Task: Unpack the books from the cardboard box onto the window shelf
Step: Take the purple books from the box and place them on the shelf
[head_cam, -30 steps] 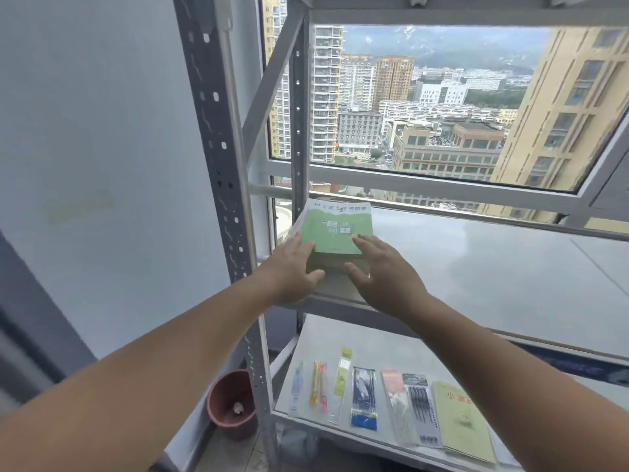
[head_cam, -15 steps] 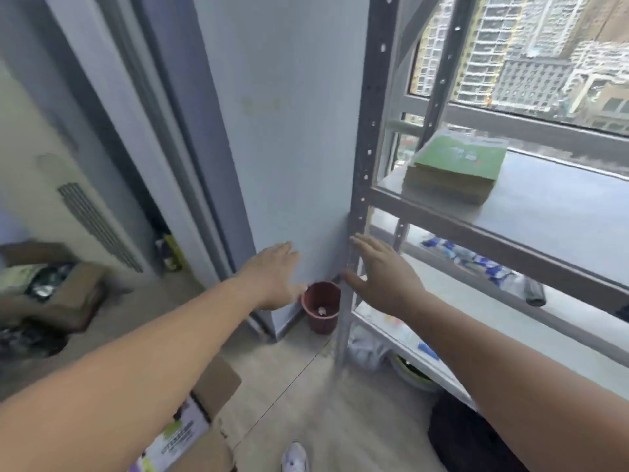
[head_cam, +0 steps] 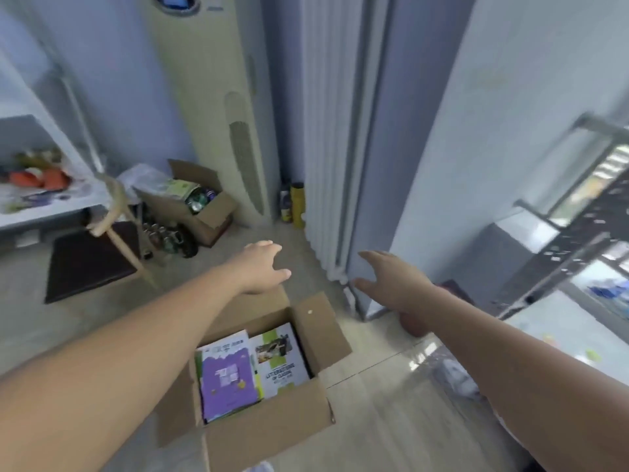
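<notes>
An open cardboard box (head_cam: 320,330) stands on the floor below my arms. Inside lie a purple-covered book (head_cam: 227,378) on the left and a white-and-green book (head_cam: 280,359) on the right, both flat with covers up. My left hand (head_cam: 263,267) hovers above the box's far flap, fingers spread, holding nothing. My right hand (head_cam: 391,279) is out to the right of the box, also open with nothing in it. The window shelf (head_cam: 575,226) shows blurred at the right edge.
A second cardboard box (head_cam: 204,206) with bottles and packets sits by a tall standing air conditioner (head_cam: 218,107). A wooden chair (head_cam: 115,212) and dark mat (head_cam: 85,264) are at left. A reddish pot (head_cam: 413,327) sits under my right wrist.
My view has swung left and down from the shelf to the box on the floor. Both hands left the green book on the shelf and now hang free over the box.
</notes>
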`<state>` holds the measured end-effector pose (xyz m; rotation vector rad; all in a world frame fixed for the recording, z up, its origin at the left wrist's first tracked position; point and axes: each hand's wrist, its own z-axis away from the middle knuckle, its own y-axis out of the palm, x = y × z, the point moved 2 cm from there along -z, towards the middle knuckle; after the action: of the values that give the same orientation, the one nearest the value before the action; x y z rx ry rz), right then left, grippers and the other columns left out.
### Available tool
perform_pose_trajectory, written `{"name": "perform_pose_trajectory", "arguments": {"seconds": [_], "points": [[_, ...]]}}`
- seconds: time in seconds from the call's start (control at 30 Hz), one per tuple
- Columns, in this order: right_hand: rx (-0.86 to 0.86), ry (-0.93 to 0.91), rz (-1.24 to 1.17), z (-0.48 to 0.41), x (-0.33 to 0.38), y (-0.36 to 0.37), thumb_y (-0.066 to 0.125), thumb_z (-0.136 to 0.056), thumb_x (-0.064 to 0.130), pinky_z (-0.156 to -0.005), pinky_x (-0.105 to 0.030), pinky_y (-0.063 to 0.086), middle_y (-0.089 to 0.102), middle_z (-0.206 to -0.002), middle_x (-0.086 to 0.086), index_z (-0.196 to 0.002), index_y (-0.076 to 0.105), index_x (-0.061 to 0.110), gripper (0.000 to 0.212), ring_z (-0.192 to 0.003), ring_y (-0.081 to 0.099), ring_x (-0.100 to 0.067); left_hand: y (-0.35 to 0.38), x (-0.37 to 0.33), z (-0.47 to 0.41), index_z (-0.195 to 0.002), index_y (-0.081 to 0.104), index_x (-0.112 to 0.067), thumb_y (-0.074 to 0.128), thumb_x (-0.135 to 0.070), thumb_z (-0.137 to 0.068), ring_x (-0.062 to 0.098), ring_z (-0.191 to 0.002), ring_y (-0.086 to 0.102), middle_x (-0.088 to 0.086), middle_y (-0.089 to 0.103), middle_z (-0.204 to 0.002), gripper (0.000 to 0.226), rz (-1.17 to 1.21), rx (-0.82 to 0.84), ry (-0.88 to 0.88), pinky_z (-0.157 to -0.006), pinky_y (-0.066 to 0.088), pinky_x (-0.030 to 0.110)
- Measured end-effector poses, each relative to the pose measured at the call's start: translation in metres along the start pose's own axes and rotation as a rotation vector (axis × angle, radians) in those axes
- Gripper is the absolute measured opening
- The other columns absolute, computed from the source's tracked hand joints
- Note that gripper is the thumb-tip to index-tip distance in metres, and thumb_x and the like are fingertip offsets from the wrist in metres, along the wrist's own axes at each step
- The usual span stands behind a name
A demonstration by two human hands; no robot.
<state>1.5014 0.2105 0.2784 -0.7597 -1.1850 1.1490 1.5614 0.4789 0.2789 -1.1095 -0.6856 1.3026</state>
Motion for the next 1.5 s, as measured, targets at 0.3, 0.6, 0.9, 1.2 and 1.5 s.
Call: {"name": "perform_pose_trajectory", "arguments": {"seconds": [0.3, 0.6, 0.9, 1.2, 1.5], "points": [[0.222, 0.057, -0.199, -0.107, 0.077, 0.113, 0.063, -0.095, 0.055, -0.109, -0.037, 0.042, 0.057, -0.154, -0.009, -0.155, 0.047, 0.015, 0.073, -0.139, 0.054, -0.029, 0.059, 0.171, -0.027, -0.158, 0.041, -0.012, 0.06, -0.05, -0.101, 0.031, -0.149, 0.043, 0.014, 0.041, -0.165, 0.071, 0.175, 0.147, -0.302, -0.112, 0.039, 0.037], [0.567, 0.257, -0.352, -0.172, 0.076, 0.227, 0.062, -0.099, 0.045, -0.053, -0.03, 0.031, 0.053, -0.069, -0.001, -0.075, 0.061, 0.015, 0.039, -0.06, 0.048, -0.016, 0.188, 0.222, -0.042, -0.136, 0.059, -0.015, 0.06, -0.046, -0.101, 0.032, -0.125, 0.061, 0.016, 0.063, -0.139, 0.047, 0.375, 0.364, -0.494, -0.083, 0.045, 0.031], [0.874, 0.36, -0.398, -0.211, 0.07, 0.375, 0.063, -0.099, 0.042, -0.072, -0.03, 0.038, 0.062, -0.096, -0.024, -0.103, 0.07, 0.002, 0.041, -0.082, 0.054, -0.023, 0.323, 0.248, -0.045, -0.158, 0.042, -0.017, 0.058, -0.044, -0.101, 0.022, -0.119, 0.065, 0.007, 0.055, -0.153, 0.065, 0.617, 0.416, -0.735, -0.094, 0.048, 0.03], [0.894, 0.541, -0.551, -0.232, 0.082, 0.511, 0.075, -0.088, 0.055, -0.091, -0.035, 0.049, 0.065, -0.119, -0.008, -0.149, 0.055, 0.013, 0.077, -0.107, 0.062, -0.025, 0.413, 0.27, -0.064, -0.155, 0.045, -0.013, 0.063, -0.031, -0.099, 0.028, -0.146, 0.043, 0.008, 0.034, -0.164, 0.062, 0.463, 0.262, -0.678, -0.115, 0.042, 0.041], [0.765, 0.65, -0.775, -0.209, 0.124, 0.56, 0.084, -0.08, 0.05, -0.078, -0.037, 0.059, 0.074, -0.112, -0.005, -0.122, 0.064, 0.014, 0.059, -0.098, 0.072, -0.024, 0.425, 0.261, -0.056, -0.142, 0.057, -0.006, 0.057, -0.015, -0.097, 0.035, -0.144, 0.048, 0.017, 0.044, -0.161, 0.045, 0.396, 0.136, -0.637, -0.106, 0.046, 0.042]]}}
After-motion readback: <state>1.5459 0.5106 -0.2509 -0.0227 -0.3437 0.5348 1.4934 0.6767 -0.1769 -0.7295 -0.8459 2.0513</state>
